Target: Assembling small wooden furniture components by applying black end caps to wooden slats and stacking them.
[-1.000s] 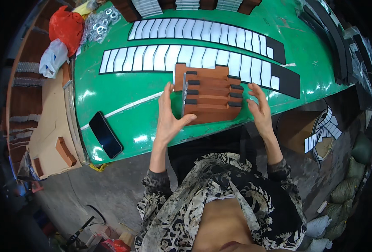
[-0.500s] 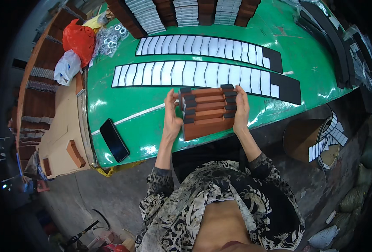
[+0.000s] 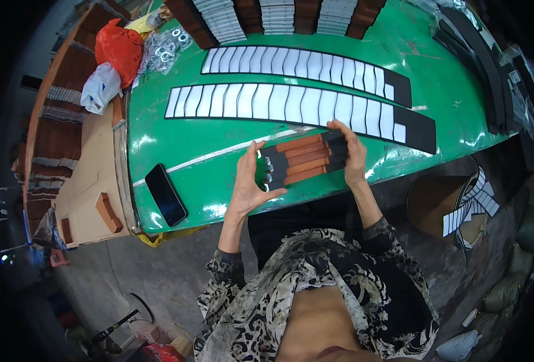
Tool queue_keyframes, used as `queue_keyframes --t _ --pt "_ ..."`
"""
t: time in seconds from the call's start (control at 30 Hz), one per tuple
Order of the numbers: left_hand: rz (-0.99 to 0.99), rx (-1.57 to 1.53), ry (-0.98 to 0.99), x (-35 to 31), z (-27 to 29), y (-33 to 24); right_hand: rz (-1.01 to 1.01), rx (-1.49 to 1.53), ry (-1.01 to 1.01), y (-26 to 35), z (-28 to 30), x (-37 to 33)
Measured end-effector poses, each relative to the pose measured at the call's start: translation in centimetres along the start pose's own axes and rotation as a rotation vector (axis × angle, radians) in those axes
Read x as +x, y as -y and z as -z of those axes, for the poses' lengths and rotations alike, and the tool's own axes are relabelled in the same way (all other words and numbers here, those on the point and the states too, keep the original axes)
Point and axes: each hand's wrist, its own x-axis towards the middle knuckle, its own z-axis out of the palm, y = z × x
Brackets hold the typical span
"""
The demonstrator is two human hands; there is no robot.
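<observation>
Between my hands, at the near edge of the green table, is a row of reddish-brown wooden blocks (image 3: 306,160) with black end pieces, lying side by side. My right hand (image 3: 356,158) grips its right end, fingers over the far corner. My left hand (image 3: 247,183) is at the left end with thumb and fingers spread apart. Its thumb reaches toward the near left corner; whether it touches is unclear. Beyond the blocks lie two long black strips faced with white wavy-edged pieces, a nearer strip (image 3: 243,101) and a farther strip (image 3: 300,64).
A black phone (image 3: 165,194) lies on the green table (image 3: 209,169) to the left. Brown and silver stacks (image 3: 279,19) stand at the back. Left are a red bag (image 3: 117,48), metal rings (image 3: 165,49) and cardboard (image 3: 86,199). Below the right edge stands a bin (image 3: 430,202) with white-striped offcuts.
The row of blocks has been turned, so its stepped notched side no longer faces up. My left hand has opened and come away from its left end; my right hand keeps hold.
</observation>
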Motion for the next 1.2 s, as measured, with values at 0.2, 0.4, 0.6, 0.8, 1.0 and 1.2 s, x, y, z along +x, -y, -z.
queue_keyframes --t 0.2,0.4,0.6,0.8,1.0,1.2 --pt "0.147 -0.518 -0.093 0.2 -2.8 1.0 -0.001 0.022 0.039 -0.9 0.1 -0.1" --pt "0.266 -0.37 -0.293 1.2 -4.5 -1.1 -0.008 0.028 0.078 -0.5 -0.6 -0.3" --pt "0.251 -0.285 -0.286 1.0 -4.5 -0.1 0.408 -1.052 0.137 4.8 -1.1 1.9" --pt "0.256 -0.457 -0.344 1.5 -4.7 -0.3 0.144 -1.108 0.402 2.7 -2.5 1.9" --pt "0.307 -0.83 -0.489 0.9 -5.3 -0.8 0.419 -0.916 0.374 6.7 -10.2 2.0" --pt "0.364 -0.917 -0.586 1.3 -6.0 0.2 0.279 -0.915 0.428 4.8 -11.6 1.1"
